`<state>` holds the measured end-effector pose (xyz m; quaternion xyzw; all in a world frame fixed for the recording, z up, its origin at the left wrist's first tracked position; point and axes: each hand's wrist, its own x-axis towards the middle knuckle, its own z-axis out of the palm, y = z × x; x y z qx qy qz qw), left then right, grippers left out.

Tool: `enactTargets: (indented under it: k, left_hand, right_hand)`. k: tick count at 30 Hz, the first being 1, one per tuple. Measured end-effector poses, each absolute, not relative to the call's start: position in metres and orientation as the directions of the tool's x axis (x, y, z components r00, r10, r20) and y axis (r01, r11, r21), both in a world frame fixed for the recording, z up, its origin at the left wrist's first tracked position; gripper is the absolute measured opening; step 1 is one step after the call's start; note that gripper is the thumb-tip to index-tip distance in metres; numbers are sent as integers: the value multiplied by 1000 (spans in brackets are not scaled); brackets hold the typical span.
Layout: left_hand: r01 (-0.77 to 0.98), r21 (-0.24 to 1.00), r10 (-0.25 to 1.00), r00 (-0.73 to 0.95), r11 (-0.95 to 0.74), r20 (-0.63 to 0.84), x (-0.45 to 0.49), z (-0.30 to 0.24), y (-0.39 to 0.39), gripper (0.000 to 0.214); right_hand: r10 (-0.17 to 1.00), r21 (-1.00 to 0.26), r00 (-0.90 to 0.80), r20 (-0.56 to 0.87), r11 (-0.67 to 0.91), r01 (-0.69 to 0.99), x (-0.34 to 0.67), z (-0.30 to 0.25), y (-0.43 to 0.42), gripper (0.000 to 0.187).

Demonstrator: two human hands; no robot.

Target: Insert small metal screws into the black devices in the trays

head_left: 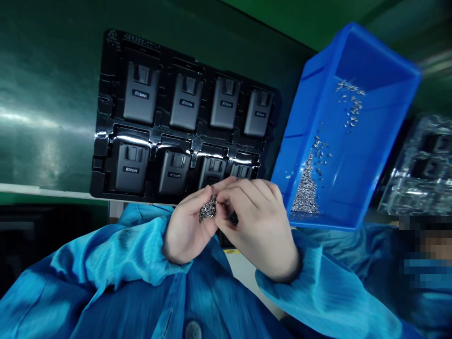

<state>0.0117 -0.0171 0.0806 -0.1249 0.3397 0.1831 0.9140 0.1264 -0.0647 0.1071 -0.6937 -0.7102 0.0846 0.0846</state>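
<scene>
My left hand point(187, 226) is cupped around a small heap of tiny metal parts point(207, 209), perhaps screws or springs. My right hand point(257, 221) is curled against it, its fingertips pinched at the heap. Both hands sit close to my chest, in blue smock sleeves. Just behind them lies a black moulded tray point(106, 136) with two rows of dark grey plastic housings point(140, 94) marked "Riton". To the right, a blue plastic bin point(370, 155) holds a pile of the same small metal parts point(306, 193) in its near corner.
The tray and bin rest on a dark green work surface point(45, 94). Clear plastic trays point(420, 165) are stacked at the far right. Another person in blue clothing point(423, 263) is at the lower right edge.
</scene>
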Motion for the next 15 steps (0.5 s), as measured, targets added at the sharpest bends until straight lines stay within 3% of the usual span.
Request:
enactTargets:
  k: [15]
  left_hand:
    - [-388, -149, 214, 745, 909, -631, 10, 76, -14, 40]
  right_hand:
    - [999, -377, -27, -26, 15, 926, 138, 110, -65, 3]
